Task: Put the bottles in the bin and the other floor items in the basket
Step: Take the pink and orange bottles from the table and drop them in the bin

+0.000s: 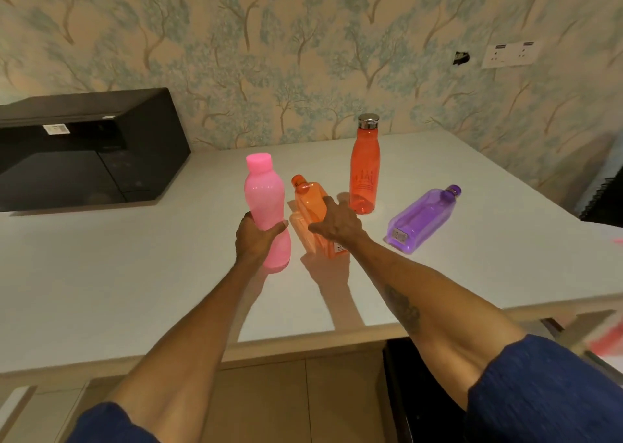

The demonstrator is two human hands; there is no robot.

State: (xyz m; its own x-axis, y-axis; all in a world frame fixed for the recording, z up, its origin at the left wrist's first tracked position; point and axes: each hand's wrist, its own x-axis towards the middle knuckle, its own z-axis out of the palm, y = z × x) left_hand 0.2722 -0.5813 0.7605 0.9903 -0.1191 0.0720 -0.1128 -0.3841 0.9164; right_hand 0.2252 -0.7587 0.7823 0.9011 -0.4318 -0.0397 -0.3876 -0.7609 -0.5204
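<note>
My left hand (256,237) is wrapped around the waist of a pink bottle (264,199), which stands upright on or just above the white tabletop (135,274). My right hand (335,221) lies over an orange square bottle (308,203) that leans tilted on the table, fingers around its far side. A tall red bottle (364,173) with a steel cap stands upright just behind my right hand. A purple square bottle (421,220) lies on its side to the right. No bin or basket is in view.
A black microwave (87,152) sits at the table's back left against the papered wall. Wall sockets (510,53) are at the upper right. Below the table's front edge are a tiled floor (269,402) and a dark object (421,392).
</note>
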